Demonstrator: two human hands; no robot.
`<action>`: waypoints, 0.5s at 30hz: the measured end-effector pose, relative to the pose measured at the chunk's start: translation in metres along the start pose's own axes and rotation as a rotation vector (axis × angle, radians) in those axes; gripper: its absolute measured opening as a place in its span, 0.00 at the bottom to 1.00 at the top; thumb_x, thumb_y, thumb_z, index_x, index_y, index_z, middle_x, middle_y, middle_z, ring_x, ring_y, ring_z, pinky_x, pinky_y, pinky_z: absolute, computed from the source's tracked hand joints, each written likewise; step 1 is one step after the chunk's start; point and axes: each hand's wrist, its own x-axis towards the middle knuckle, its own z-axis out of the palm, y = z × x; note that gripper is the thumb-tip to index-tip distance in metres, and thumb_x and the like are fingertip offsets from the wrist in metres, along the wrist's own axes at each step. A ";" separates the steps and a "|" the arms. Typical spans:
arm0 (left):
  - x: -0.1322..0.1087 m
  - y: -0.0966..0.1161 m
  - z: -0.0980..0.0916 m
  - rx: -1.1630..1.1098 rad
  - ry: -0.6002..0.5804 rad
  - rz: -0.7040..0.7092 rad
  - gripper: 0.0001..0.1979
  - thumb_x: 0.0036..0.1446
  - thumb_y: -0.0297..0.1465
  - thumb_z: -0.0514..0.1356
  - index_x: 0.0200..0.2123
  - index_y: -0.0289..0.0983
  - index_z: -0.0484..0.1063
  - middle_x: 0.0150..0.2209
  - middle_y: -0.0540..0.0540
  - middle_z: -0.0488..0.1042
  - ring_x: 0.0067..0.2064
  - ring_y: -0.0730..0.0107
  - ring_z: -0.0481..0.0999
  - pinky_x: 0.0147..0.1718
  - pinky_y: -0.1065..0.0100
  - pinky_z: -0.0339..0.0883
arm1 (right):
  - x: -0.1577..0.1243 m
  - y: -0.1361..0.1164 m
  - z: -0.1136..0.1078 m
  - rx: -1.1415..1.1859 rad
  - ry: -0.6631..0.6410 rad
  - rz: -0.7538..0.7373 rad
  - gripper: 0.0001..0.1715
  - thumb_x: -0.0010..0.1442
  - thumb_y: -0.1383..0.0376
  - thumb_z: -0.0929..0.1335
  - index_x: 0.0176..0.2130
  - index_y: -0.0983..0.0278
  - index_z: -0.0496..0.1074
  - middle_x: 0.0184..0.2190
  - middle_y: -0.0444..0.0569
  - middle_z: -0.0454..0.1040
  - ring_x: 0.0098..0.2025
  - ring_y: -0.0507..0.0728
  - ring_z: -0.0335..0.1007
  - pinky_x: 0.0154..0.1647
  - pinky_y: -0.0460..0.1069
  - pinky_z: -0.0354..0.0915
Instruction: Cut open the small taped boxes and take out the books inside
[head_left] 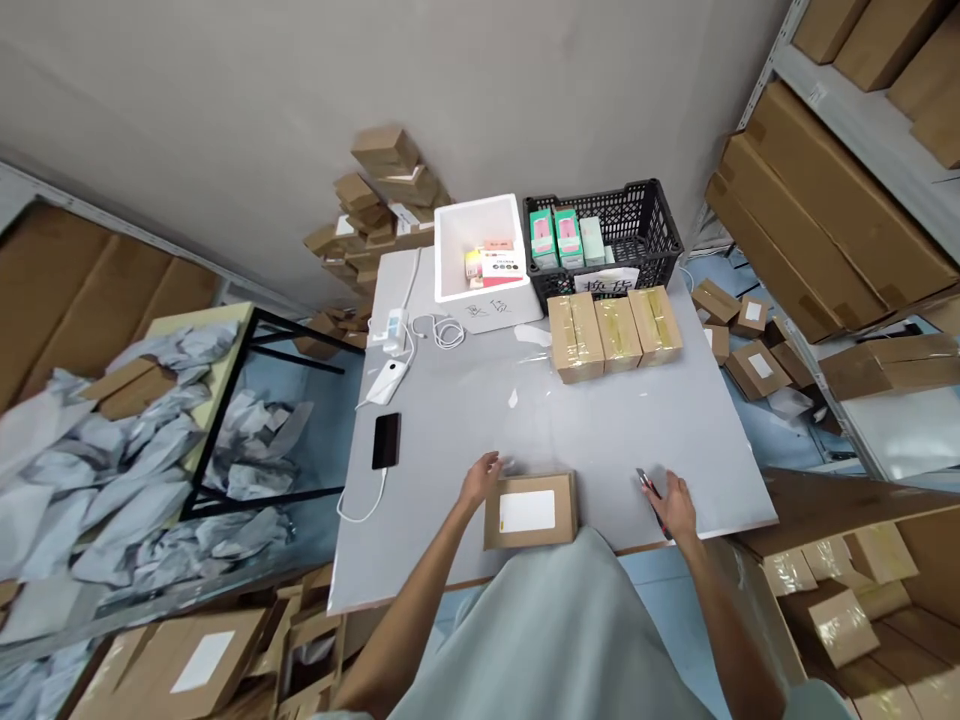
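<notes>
A small cardboard box (566,510) with a white label (527,511) lies at the table's near edge. My left hand (480,480) is at its upper left corner, fingers curled against the side. To the right, my right hand (679,508) is low over the tabletop with fingers apart. A utility knife (652,490) with a dark and red handle lies slanted along the thumb side of that hand, touching or very close to it.
At the back of the table (465,400) stand a white foam box (487,312), a black crate (660,225) and three taped boxes (616,335). A phone (386,441) charges on the left beside a power strip (396,330). An open carton (817,505) stands at right.
</notes>
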 end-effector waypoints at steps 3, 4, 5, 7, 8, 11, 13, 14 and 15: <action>-0.021 -0.031 -0.015 -0.036 0.017 -0.053 0.24 0.67 0.49 0.62 0.54 0.38 0.82 0.55 0.33 0.87 0.63 0.39 0.85 0.65 0.45 0.76 | -0.028 0.005 0.002 0.051 -0.030 0.075 0.23 0.61 0.59 0.75 0.55 0.58 0.78 0.59 0.62 0.80 0.69 0.75 0.77 0.69 0.62 0.73; -0.025 -0.038 -0.016 -0.055 0.008 -0.060 0.25 0.66 0.52 0.62 0.52 0.39 0.82 0.53 0.34 0.87 0.63 0.39 0.85 0.64 0.45 0.77 | -0.033 0.002 0.000 0.100 -0.020 0.096 0.18 0.59 0.62 0.75 0.50 0.58 0.78 0.57 0.61 0.80 0.69 0.75 0.77 0.70 0.62 0.72; -0.029 -0.043 -0.017 -0.078 -0.008 -0.064 0.27 0.65 0.55 0.62 0.50 0.39 0.82 0.52 0.34 0.88 0.62 0.38 0.85 0.62 0.45 0.78 | -0.036 -0.003 -0.002 0.155 -0.011 0.113 0.14 0.57 0.64 0.74 0.45 0.58 0.78 0.54 0.60 0.81 0.68 0.75 0.77 0.70 0.62 0.71; -0.035 -0.052 -0.012 -0.138 -0.056 -0.064 0.30 0.65 0.58 0.61 0.49 0.39 0.82 0.49 0.35 0.88 0.60 0.39 0.85 0.59 0.47 0.79 | -0.036 -0.016 -0.006 0.223 -0.020 0.123 0.09 0.55 0.65 0.74 0.38 0.59 0.75 0.49 0.59 0.81 0.66 0.75 0.78 0.68 0.63 0.71; -0.037 -0.056 -0.009 -0.173 -0.084 -0.064 0.31 0.64 0.59 0.60 0.49 0.38 0.82 0.49 0.36 0.88 0.60 0.40 0.85 0.58 0.48 0.80 | -0.035 -0.024 -0.006 0.243 -0.040 0.118 0.08 0.54 0.63 0.74 0.36 0.58 0.73 0.45 0.57 0.82 0.63 0.74 0.80 0.66 0.62 0.72; -0.041 -0.064 0.004 -0.298 -0.171 -0.066 0.32 0.65 0.60 0.59 0.48 0.36 0.81 0.49 0.35 0.88 0.57 0.45 0.86 0.57 0.52 0.80 | -0.034 -0.055 0.005 0.359 -0.120 0.075 0.14 0.55 0.55 0.76 0.31 0.56 0.69 0.32 0.48 0.79 0.51 0.68 0.83 0.56 0.57 0.76; -0.043 -0.067 0.011 -0.385 -0.225 -0.066 0.33 0.65 0.61 0.58 0.48 0.36 0.81 0.49 0.34 0.88 0.55 0.47 0.86 0.55 0.53 0.80 | -0.037 -0.081 0.017 0.472 -0.168 0.034 0.18 0.56 0.50 0.75 0.32 0.56 0.68 0.29 0.46 0.79 0.45 0.65 0.83 0.48 0.54 0.77; -0.045 -0.068 0.013 -0.426 -0.248 -0.064 0.34 0.64 0.62 0.59 0.48 0.36 0.81 0.49 0.34 0.88 0.54 0.48 0.86 0.54 0.53 0.80 | -0.040 -0.094 0.023 0.527 -0.196 0.013 0.20 0.57 0.47 0.75 0.32 0.56 0.69 0.29 0.47 0.80 0.42 0.63 0.83 0.45 0.53 0.77; -0.046 -0.069 0.015 -0.464 -0.267 -0.059 0.35 0.64 0.62 0.59 0.49 0.36 0.81 0.48 0.34 0.88 0.53 0.47 0.86 0.53 0.53 0.80 | -0.043 -0.107 0.027 0.576 -0.223 -0.010 0.21 0.57 0.45 0.75 0.32 0.57 0.70 0.30 0.48 0.81 0.41 0.62 0.83 0.43 0.52 0.77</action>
